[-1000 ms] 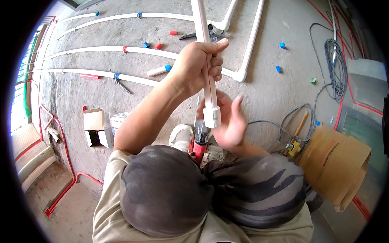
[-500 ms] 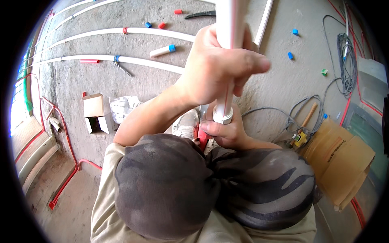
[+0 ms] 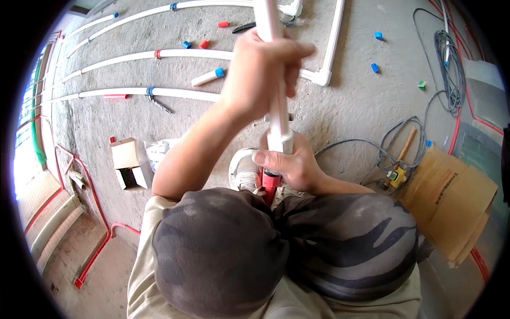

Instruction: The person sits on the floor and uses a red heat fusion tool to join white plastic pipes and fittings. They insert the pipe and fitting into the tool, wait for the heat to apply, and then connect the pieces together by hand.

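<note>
My left hand (image 3: pixel 255 77) is closed around a white pipe (image 3: pixel 268 16), held upright, its top running past the upper edge. At the pipe's lower end is a white fitting (image 3: pixel 280 142), around which my right hand (image 3: pixel 287 167) is closed, thumb across its front. Just below that hand, between my shoes (image 3: pixel 241 170), a red-and-black tool (image 3: pixel 270 186) shows; whether it touches the pipe I cannot tell.
White pipes (image 3: pixel 191 53) run along the concrete floor (image 3: pixel 366 106), with blue and red short pieces (image 3: pixel 374 68) scattered about. A small open box (image 3: pixel 133 159) lies at left. Cable coils (image 3: pixel 446 69), a wooden-handled tool (image 3: pixel 408 143) and folded cardboard (image 3: pixel 446 196) are at right.
My right hand has gone from fingers apart to closed around the fitting at the pipe's end. My left hand has shifted on screen and still grips the pipe.
</note>
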Demonstrator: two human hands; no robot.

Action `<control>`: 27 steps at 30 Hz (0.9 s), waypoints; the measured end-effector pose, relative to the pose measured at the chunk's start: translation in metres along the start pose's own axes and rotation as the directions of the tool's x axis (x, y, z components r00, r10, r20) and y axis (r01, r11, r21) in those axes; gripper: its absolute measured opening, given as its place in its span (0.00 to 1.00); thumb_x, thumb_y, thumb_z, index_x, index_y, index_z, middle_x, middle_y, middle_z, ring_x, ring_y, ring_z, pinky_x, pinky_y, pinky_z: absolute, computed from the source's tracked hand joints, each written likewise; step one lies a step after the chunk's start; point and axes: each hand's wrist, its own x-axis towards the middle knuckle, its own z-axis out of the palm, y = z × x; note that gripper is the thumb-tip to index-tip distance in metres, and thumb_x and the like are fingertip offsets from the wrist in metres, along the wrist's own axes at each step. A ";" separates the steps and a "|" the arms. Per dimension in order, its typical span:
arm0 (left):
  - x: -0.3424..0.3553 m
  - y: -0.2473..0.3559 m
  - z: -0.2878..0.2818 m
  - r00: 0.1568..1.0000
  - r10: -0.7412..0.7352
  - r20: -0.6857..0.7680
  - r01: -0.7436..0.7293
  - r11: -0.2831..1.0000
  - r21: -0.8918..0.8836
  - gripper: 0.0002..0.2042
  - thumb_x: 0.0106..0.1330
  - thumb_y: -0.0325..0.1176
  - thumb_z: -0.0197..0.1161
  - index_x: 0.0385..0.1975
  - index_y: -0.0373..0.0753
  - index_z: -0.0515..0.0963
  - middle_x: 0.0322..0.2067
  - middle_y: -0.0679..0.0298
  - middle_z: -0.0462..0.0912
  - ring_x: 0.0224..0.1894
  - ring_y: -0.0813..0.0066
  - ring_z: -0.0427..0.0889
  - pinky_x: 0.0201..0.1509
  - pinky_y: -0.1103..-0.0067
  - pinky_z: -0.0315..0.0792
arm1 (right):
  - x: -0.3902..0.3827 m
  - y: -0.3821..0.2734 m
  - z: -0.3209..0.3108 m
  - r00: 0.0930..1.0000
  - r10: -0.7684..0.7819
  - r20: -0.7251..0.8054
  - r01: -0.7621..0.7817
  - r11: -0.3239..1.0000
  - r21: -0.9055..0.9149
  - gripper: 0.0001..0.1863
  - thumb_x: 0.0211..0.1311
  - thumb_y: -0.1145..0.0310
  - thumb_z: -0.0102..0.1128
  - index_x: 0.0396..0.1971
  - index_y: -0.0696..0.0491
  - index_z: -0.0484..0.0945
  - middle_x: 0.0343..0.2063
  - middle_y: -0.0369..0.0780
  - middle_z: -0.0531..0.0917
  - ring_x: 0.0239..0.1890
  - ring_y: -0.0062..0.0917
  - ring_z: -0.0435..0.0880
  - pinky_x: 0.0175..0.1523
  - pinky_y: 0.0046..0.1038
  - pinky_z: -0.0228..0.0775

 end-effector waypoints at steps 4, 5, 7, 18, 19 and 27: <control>0.035 -0.002 -0.035 0.924 -0.372 -0.088 0.309 0.862 -0.402 0.15 0.74 0.34 0.65 0.27 0.41 0.66 0.16 0.69 0.69 0.16 0.77 0.68 0.20 0.79 0.63 | 0.003 -0.004 0.005 0.973 -0.213 0.086 0.207 0.976 0.068 0.36 0.77 0.61 0.63 0.73 0.61 0.56 0.41 0.41 0.82 0.32 0.16 0.74 0.40 0.21 0.70; 0.041 -0.007 -0.046 0.903 -0.423 -0.075 0.336 0.804 -0.490 0.14 0.76 0.35 0.63 0.28 0.41 0.67 0.17 0.70 0.67 0.16 0.77 0.68 0.20 0.78 0.63 | 0.003 -0.005 0.003 0.972 -0.234 0.016 0.232 0.971 0.060 0.34 0.77 0.62 0.62 0.73 0.60 0.57 0.41 0.41 0.82 0.32 0.16 0.74 0.40 0.21 0.70; 0.046 -0.012 -0.066 0.879 -0.473 0.065 0.404 0.664 -0.629 0.16 0.80 0.40 0.58 0.30 0.43 0.63 0.17 0.68 0.66 0.16 0.75 0.68 0.20 0.76 0.61 | 0.003 -0.009 0.004 0.958 -0.262 -0.119 0.270 0.961 0.057 0.31 0.79 0.65 0.60 0.72 0.60 0.60 0.41 0.42 0.83 0.31 0.15 0.75 0.39 0.19 0.71; 0.057 0.001 -0.086 0.915 -0.400 -0.052 0.273 0.708 -0.652 0.21 0.83 0.48 0.54 0.32 0.37 0.63 0.20 0.65 0.64 0.23 0.75 0.63 0.27 0.76 0.59 | 0.008 -0.046 0.008 0.570 -0.812 0.125 0.634 0.339 -0.695 0.24 0.66 0.82 0.64 0.62 0.63 0.76 0.28 0.39 0.87 0.23 0.18 0.83 0.28 0.25 0.72; 0.052 0.000 -0.076 0.934 -0.338 -0.120 0.201 0.770 -0.606 0.21 0.83 0.47 0.54 0.33 0.37 0.62 0.20 0.64 0.64 0.23 0.75 0.64 0.27 0.76 0.59 | 0.007 -0.048 0.007 0.591 -0.796 0.131 0.575 0.301 -0.761 0.25 0.65 0.82 0.64 0.63 0.63 0.75 0.26 0.39 0.86 0.22 0.19 0.83 0.28 0.26 0.72; 0.025 0.012 -0.047 0.930 0.019 -0.367 -0.176 0.900 -0.399 0.17 0.81 0.44 0.57 0.34 0.42 0.62 0.21 0.67 0.64 0.22 0.74 0.64 0.29 0.74 0.62 | -0.006 -0.037 0.008 0.953 -0.297 0.049 0.298 0.905 -0.304 0.41 0.68 0.77 0.64 0.77 0.58 0.53 0.31 0.37 0.83 0.26 0.14 0.77 0.34 0.21 0.71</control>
